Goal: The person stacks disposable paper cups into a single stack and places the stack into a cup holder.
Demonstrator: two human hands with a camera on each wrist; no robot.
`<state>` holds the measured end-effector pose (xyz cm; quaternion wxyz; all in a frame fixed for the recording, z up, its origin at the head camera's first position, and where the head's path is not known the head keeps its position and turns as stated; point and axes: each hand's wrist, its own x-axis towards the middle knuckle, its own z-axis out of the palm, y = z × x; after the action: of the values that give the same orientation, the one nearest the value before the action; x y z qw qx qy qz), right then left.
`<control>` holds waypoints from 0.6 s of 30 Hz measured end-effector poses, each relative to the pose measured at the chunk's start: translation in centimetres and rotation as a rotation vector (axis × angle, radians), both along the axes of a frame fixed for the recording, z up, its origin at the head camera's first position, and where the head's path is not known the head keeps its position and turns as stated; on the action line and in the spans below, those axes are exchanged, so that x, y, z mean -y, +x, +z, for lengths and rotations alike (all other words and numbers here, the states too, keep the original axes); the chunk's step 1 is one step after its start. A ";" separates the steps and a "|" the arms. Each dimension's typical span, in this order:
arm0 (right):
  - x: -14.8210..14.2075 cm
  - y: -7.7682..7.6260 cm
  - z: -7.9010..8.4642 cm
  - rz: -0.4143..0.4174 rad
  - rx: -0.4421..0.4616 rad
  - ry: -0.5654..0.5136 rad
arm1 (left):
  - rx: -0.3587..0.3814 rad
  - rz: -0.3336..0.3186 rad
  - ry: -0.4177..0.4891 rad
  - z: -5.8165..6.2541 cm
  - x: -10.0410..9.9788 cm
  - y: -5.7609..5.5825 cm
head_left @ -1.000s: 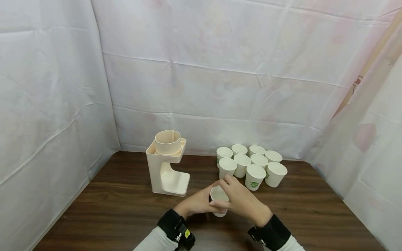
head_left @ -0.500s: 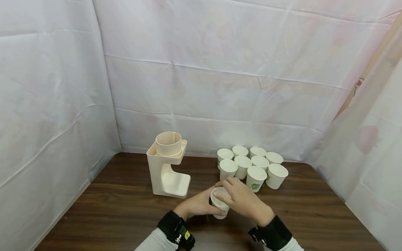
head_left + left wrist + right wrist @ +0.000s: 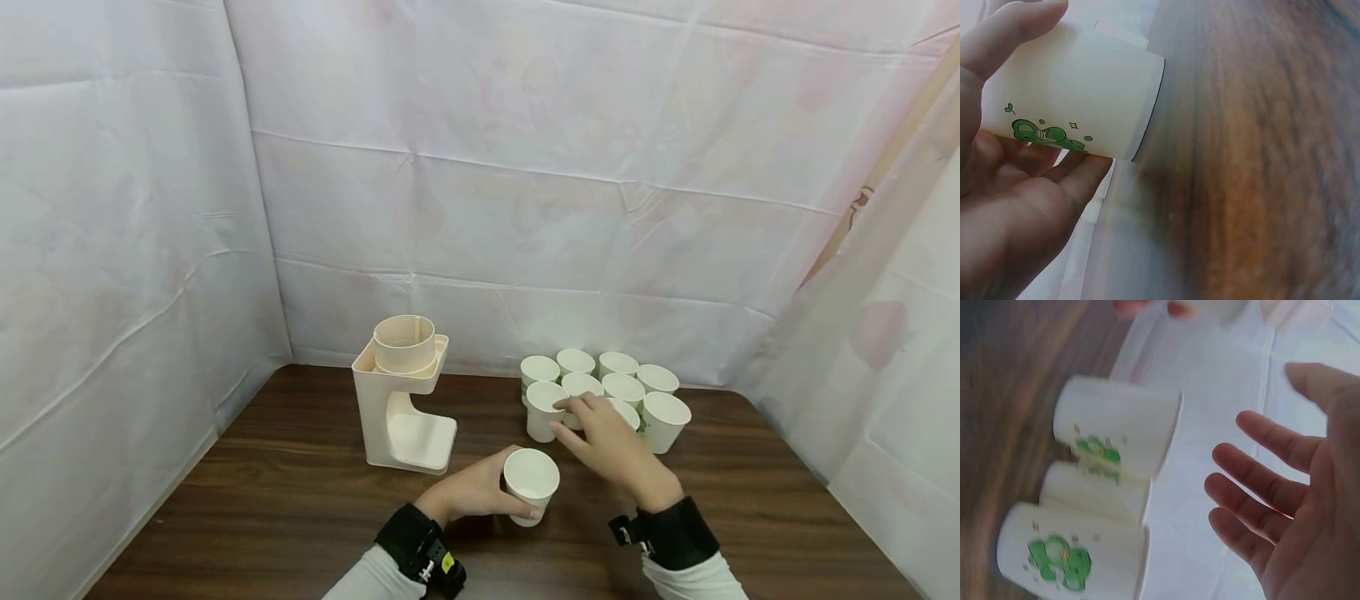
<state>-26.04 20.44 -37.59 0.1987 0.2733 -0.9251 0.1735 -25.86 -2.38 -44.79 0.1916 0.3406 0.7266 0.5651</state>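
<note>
A white paper cup stands upright in my left hand, thumb on the near side and fingers round the back. The left wrist view shows a green cartoon print on this cup; I cannot tell whether its base touches the table. My right hand holds nothing and hovers over the front of a group of white paper cups, hiding parts of some. In the right wrist view the right hand has its fingers spread and slightly bent, apart from the nearby cups.
Left of the cups stands a cream plastic stand with a round holder on top and a flat foot. Everything rests on a dark wooden table. Pale cloth sheets hang behind and at both sides.
My right hand has left the held cup and moved right and away from me, towards the group of cups. The left hand keeps its grip on the cup in about the same place.
</note>
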 end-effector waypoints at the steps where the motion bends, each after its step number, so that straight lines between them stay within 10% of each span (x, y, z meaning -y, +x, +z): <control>1: -0.4 -0.2 0.1 -0.025 -0.010 0.004 | -0.002 0.002 -0.001 0.0 0.0 0.0; 18: -4.5 -1.9 -1.2 -0.291 -0.008 0.015 | -0.016 0.024 -0.029 0.1 0.2 0.0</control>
<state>-27.90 24.98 -38.79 0.2234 0.1383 -0.9554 0.1350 -25.84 -2.56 -44.64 0.1840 0.3337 0.7403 0.5539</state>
